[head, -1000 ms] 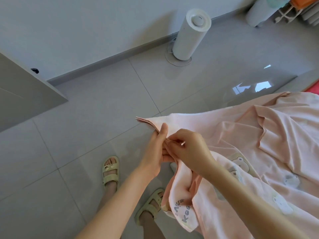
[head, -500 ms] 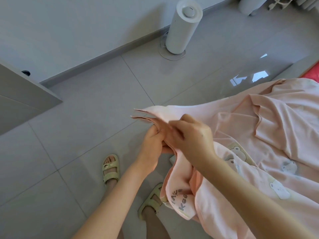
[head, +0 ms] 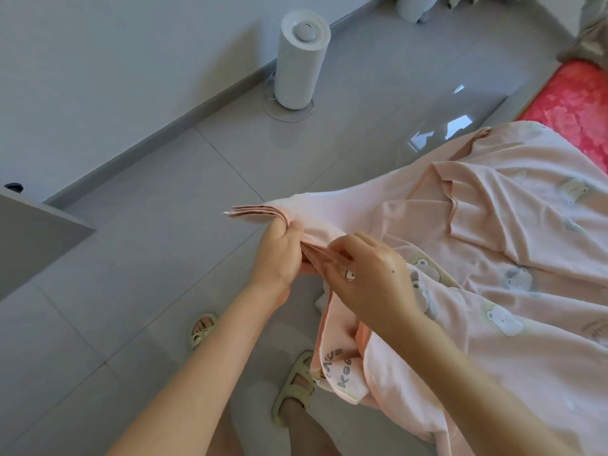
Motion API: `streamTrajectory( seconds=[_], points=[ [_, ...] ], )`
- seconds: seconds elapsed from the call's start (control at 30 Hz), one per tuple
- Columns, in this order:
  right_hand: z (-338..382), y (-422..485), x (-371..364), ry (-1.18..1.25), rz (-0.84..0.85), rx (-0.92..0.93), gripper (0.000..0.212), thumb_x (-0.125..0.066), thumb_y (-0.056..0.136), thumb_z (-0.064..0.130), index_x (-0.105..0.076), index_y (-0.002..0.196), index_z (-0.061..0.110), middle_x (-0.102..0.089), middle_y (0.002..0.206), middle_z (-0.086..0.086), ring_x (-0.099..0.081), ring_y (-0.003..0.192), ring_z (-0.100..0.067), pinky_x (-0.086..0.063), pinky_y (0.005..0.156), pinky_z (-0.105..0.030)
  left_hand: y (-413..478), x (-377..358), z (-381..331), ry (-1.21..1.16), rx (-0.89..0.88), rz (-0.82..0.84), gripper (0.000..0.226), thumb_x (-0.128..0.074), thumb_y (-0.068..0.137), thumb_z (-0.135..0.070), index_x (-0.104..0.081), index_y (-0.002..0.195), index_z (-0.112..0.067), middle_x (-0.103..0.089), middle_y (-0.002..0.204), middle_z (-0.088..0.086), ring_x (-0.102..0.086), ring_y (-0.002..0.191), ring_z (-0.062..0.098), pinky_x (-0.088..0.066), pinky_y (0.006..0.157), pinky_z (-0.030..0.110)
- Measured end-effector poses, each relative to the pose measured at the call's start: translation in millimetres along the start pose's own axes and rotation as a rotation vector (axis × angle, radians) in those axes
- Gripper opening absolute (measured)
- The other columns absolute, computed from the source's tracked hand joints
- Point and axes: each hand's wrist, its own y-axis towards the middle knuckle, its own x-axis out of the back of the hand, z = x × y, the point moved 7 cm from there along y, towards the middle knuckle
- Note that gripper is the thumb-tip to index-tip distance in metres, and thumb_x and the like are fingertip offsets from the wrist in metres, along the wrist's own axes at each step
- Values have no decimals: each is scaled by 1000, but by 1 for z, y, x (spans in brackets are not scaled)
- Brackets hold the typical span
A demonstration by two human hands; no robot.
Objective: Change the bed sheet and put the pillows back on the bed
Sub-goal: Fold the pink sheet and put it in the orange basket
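Evidently you're gathering the pink sheet (head: 493,245) layer by layer: your left hand (head: 279,255) clamps the stacked edges so they line up, while your right hand (head: 375,278) pinches the next fold beside it. The bunched end points left over the floor (head: 148,258); the sheet's length trails right onto the red mattress (head: 579,103). Probably corners, though folds hide that.

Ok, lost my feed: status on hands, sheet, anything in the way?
Left hand grips stacked edges of the pink sheet. Right hand pinches its folds alongside. White cylinder stands apart.
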Motion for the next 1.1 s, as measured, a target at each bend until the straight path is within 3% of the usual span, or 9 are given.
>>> streamTrajectory(
  seconds=[0.13,0.27,0.37,0.43,0.6,0.8,0.87,1.0,1.1],
  points=[
    [-5,-17,34,-229,-77,35,17,-69,75,17,-58,65,8,-55,61,-2,-51,50,-22,-37,42,-25,-5,-18,-19,142,-32,-7,27,-40,81,-43,-60,97,-35,-69,106,5,-64,99,31,-51,84,57],
    [-23,-32,60,-366,-215,-55,48,-80,45,-16,-46,69,8,-49,61,-5,-46,46,-21,-30,41,-26,-20,-41,-49,171,-39,8,25,-38,81,-30,-60,93,-31,-68,106,6,-64,99,31,-52,84,56],
    [-21,-44,73,-408,-352,-73,25,-70,63,-9,-54,73,7,-50,65,-6,-45,52,-21,-28,45,-24,-36,-60,-75,173,-53,40,35,-35,84,-17,-60,108,-25,-68,107,9,-65,98,32,-55,81,53],
    [-13,-54,85,-318,-441,-82,15,-61,75,-7,-53,75,6,-49,67,-8,-45,53,-24,-39,42,-32,-45,-71,-90,144,-33,55,38,-33,87,-7,-57,116,-15,-67,108,13,-66,95,32,-59,68,46],
    [16,-77,120,-177,-663,-197,11,-61,78,-2,-53,75,4,-49,76,-6,-51,51,-25,-44,43,-32,-65,-90,-118,166,-42,150,38,-29,93,1,-50,123,-5,-64,107,20,-66,88,32,-54,48,31],
    [17,-89,103,-69,-616,-403,21,-73,68,-13,-58,73,2,-56,74,-7,-52,56,-20,-40,52,-24,-82,-101,-134,237,-64,291,37,-30,92,-1,-48,125,-1,-63,109,23,-66,89,32,-55,50,32],
    [26,-91,108,-68,-627,-428,9,-63,76,0,-63,84,5,-61,78,-5,-58,63,-22,-42,56,-22,-88,-104,-136,233,-59,310,39,-29,90,1,-49,124,0,-63,110,24,-66,93,35,-57,55,38],
    [40,-90,115,-147,-661,-556,36,-55,83,42,-65,98,9,-62,81,0,-56,67,-15,-46,56,-26,-106,-110,-146,224,-51,325,40,-27,86,6,-48,120,2,-64,107,24,-67,90,35,-58,73,50],
    [41,-90,122,-307,-803,-595,10,-73,77,9,-63,80,7,-58,65,-4,-54,52,-21,-41,46,-27,-116,-116,-154,161,4,338,45,-26,84,12,-48,121,4,-63,107,24,-66,85,34,-59,55,41]
  ],
)
